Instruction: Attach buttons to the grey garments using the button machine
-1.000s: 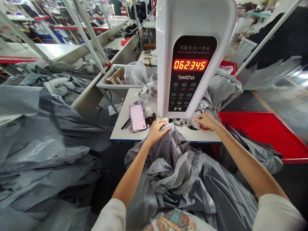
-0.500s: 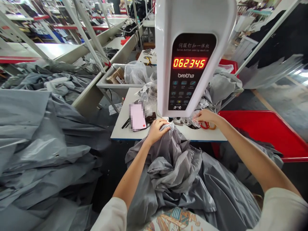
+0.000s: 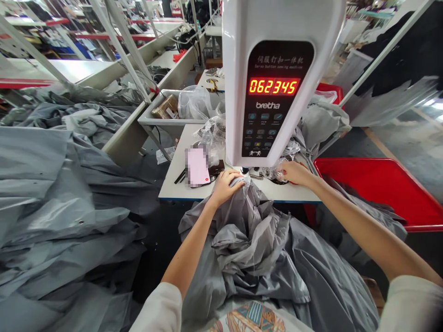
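Grey fabric (image 3: 252,240) lies bunched over my lap and rises onto the front of the sewing table (image 3: 176,186). My left hand (image 3: 226,186) grips its gathered upper end, thumb and fingers pinching it under the white button sewing machine (image 3: 238,92). My right hand (image 3: 296,174) is at a crumpled clear plastic bag (image 3: 273,171), right of the machine head. Its fingers are curled together at the bag's edge; what is between them is too small to make out. Red handles seen earlier beneath this hand are now mostly covered by it.
A pink phone-like rectangle (image 3: 198,167) lies on the table's left side. Behind it stands a grey tray (image 3: 147,119) with plastic bags. To the right is a red tray (image 3: 380,184). Large heaps of grey fabric (image 3: 62,221) fill the left side.
My right hand has dropped slightly and shifted a little to the right beside the plastic bag, covering the red handles. My left hand stays on the fabric.
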The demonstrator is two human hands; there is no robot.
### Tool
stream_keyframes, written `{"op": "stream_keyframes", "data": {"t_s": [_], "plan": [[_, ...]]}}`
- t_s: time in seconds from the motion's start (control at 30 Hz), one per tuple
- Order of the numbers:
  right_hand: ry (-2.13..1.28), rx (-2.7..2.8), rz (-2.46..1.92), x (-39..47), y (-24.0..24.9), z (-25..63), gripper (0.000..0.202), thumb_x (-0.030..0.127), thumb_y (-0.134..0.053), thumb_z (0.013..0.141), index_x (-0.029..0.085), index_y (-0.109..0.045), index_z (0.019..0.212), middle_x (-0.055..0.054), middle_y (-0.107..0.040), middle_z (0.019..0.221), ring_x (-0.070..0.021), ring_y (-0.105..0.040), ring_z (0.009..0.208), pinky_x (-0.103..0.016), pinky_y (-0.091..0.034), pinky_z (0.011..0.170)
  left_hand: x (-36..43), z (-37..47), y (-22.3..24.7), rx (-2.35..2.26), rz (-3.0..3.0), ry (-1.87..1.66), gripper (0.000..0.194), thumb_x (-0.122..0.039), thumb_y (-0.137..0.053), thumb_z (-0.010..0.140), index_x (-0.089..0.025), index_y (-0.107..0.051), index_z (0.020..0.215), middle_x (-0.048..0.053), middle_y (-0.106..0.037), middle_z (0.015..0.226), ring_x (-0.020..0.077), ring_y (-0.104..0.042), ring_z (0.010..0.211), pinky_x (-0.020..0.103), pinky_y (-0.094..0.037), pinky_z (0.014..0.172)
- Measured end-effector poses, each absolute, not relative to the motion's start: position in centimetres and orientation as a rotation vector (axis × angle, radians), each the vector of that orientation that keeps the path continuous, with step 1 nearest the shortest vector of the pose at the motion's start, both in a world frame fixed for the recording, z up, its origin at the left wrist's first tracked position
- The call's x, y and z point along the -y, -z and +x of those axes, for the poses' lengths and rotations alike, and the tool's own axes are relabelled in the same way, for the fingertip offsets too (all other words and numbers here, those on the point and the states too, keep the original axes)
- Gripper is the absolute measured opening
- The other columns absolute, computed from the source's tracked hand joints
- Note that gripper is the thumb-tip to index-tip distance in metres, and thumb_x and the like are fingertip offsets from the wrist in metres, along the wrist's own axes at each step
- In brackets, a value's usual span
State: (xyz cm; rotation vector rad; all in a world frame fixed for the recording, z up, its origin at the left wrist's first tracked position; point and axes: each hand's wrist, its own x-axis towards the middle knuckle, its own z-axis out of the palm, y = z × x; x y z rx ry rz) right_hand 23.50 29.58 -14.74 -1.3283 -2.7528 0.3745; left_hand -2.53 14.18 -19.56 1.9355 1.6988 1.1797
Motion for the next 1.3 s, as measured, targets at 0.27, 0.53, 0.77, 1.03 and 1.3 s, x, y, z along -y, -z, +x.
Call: {"op": "stream_keyframes", "data": {"t_s": [0.27, 0.53, 0.77, 1.03, 1.3], "plan": [[-0.334, 2.847, -1.270, -29.5, 14.4, 23.4, 0.031, 0.008, -0.048, 0.074, 0.018, -0.075, 0.085, -0.005, -0.074, 0.090, -0.0192, -0.066, 0.085, -0.024, -0.045, 0.077, -14.2, -2.6, 19.5, -1.702, 1.916, -1.174, 0.020, -0.035, -0.063, 0.085, -0.023, -0.064, 0.101, 0.003, -0.060, 0.113, 0.0189, -0.051, 0.110, 0.034, -0.039, 0.100], [-0.560, 2.671, -1.434, -29.7, 13.9, 23.5, 0.027, 0.017, -0.054, 0.075, 0.017, -0.077, 0.090, -0.003, -0.074, 0.085, -0.0180, -0.067, 0.078, -0.023, -0.046, 0.073, -14.1, -2.5, 19.4, -1.702, 1.922, -1.163, 0.021, -0.036, -0.061, 0.086, -0.024, -0.064, 0.102, 0.002, -0.060, 0.114, 0.0187, -0.051, 0.110, 0.034, -0.039, 0.100], [-0.625, 2.609, -1.450, -29.5, 13.5, 23.5, 0.026, 0.027, -0.058, 0.075, 0.017, -0.077, 0.089, -0.005, -0.074, 0.082, -0.0178, -0.066, 0.073, -0.023, -0.045, 0.067, -14.2, -2.6, 19.5, -1.707, 1.922, -1.154, 0.022, -0.037, -0.061, 0.086, -0.024, -0.064, 0.103, 0.003, -0.060, 0.114, 0.0188, -0.051, 0.111, 0.033, -0.039, 0.100], [-0.720, 2.470, -1.505, -29.9, 14.9, 24.3, 0.029, 0.034, -0.058, 0.075, 0.015, -0.076, 0.087, -0.001, -0.066, 0.057, -0.0153, -0.060, 0.058, -0.022, -0.041, 0.058, -14.2, -2.6, 19.5, -1.705, 1.927, -1.154, 0.021, -0.037, -0.061, 0.086, -0.024, -0.064, 0.102, 0.002, -0.060, 0.114, 0.0184, -0.052, 0.110, 0.033, -0.039, 0.099], [-0.843, 2.389, -1.448, -30.1, 15.6, 25.0, 0.023, 0.030, -0.060, 0.071, 0.016, -0.075, 0.080, -0.002, -0.069, 0.064, -0.0158, -0.061, 0.061, -0.024, -0.045, 0.062, -14.3, -2.6, 19.6, -1.702, 1.929, -1.167, 0.021, -0.036, -0.062, 0.085, -0.023, -0.064, 0.102, 0.002, -0.060, 0.114, 0.0183, -0.052, 0.109, 0.033, -0.038, 0.099]]}}
